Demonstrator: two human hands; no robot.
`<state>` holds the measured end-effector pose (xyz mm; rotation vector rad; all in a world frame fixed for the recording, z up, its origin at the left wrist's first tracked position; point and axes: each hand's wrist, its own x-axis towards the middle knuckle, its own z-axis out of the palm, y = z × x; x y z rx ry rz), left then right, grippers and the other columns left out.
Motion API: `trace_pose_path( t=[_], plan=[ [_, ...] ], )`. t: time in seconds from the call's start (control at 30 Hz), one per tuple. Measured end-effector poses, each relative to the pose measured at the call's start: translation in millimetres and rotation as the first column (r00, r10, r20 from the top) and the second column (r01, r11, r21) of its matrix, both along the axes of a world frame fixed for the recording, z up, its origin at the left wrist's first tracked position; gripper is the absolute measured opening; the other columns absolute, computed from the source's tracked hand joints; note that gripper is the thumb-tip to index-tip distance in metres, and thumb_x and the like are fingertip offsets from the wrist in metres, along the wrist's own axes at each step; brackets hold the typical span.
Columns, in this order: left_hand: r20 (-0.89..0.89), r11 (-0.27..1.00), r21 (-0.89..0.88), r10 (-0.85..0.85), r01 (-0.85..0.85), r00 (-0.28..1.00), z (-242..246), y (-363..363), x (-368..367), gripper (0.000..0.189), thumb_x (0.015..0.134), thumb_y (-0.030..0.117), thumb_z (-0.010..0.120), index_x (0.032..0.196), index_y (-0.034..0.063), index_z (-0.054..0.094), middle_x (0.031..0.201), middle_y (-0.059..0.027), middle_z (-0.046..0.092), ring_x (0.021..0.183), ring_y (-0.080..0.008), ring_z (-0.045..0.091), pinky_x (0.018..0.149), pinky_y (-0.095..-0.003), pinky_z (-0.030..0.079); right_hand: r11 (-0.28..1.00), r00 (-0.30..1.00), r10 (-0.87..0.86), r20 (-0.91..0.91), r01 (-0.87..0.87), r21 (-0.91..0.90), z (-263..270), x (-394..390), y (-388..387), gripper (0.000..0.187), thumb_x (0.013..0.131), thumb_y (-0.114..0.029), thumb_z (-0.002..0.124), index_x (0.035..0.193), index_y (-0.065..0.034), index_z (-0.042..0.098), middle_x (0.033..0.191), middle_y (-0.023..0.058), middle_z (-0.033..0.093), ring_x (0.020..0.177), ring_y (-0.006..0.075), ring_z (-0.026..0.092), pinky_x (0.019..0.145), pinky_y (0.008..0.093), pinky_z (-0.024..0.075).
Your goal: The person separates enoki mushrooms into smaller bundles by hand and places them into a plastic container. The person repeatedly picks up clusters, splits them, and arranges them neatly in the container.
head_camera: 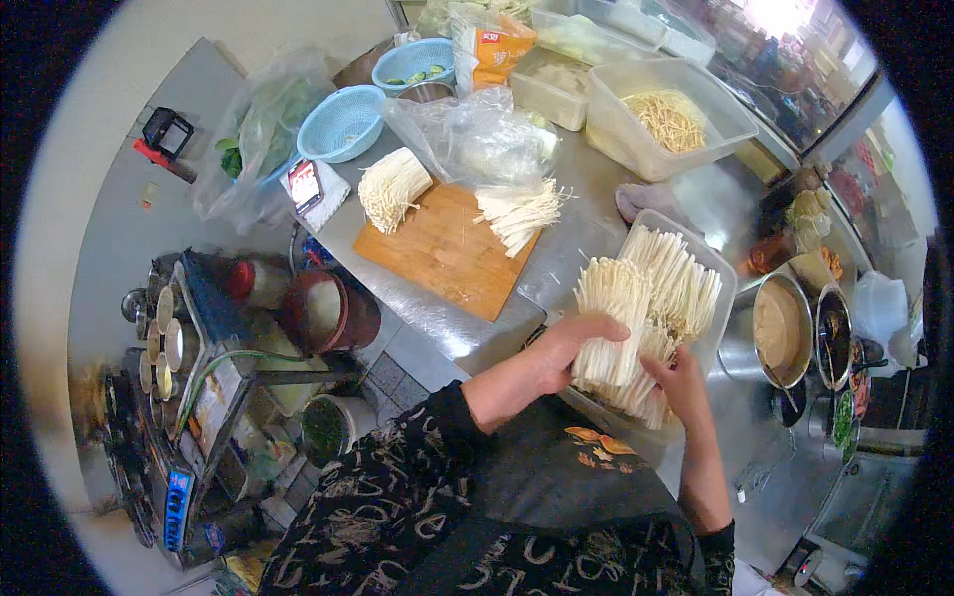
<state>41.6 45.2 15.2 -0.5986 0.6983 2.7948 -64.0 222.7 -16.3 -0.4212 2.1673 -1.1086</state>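
My left hand (570, 346) grips a thick bundle of enoki mushrooms (613, 298), its thumb laid across the stems. Just under it is a clear plastic container (727, 287) lined with more enoki (686, 279) in rows. At the near end of this container my right hand (680, 380) has thumb and fingers on a smaller bunch of enoki (630, 395). A wooden cutting board (447, 257) lies to the left on the steel table. One enoki clump (393, 190) sits at the board's far left corner, and loose strands (525, 212) spread over its far right corner.
Behind the board lie a clear plastic bag (477, 141) and blue baskets (339, 127). A tub of noodle-like strands (667, 119) stands at the back right. A phone (304, 186) rests on a cloth at the left edge. Pots (781, 328) line the right side.
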Motion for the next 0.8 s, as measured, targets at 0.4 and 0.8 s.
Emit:
trace_pose_path(
  t=[0.4, 0.8],
  plan=[
    [-0.214, 0.956, -0.289, -0.115, 0.05, 0.97, -2.6, 28.6, -10.0, 0.054, 0.064, 0.004, 0.06, 0.116, 0.0023, 0.044, 0.1, -0.0064, 0.055, 0.091, -0.0171, 0.054, 0.081, -0.0301, 0.042, 0.908, 0.971, -0.085, 0.226, 0.169, -0.385, 35.7, 24.9, 17.5, 0.029, 0.078, -0.009, 0.057, 0.103, 0.0045, 0.052, 0.08, 0.0072, 0.057, 0.064, 0.0122, 0.054, 0.054, 0.0245, 0.0466],
    [-0.324, 0.788, -0.581, 0.004, -0.202, 0.946, -5.2, 36.3, -13.9, 0.055, 0.06, 0.003, 0.061, 0.113, 0.0025, 0.044, 0.097, -0.0057, 0.055, 0.088, -0.0145, 0.053, 0.077, -0.0281, 0.043, 0.885, 0.961, -0.142, 0.236, 0.23, -0.406, 37.8, 30.1, 7.9, 0.015, 0.079, -0.01, 0.055, 0.088, 0.0021, 0.056, 0.072, 0.0044, 0.057, 0.058, 0.0093, 0.051, 0.052, 0.0217, 0.0422]
  ],
)
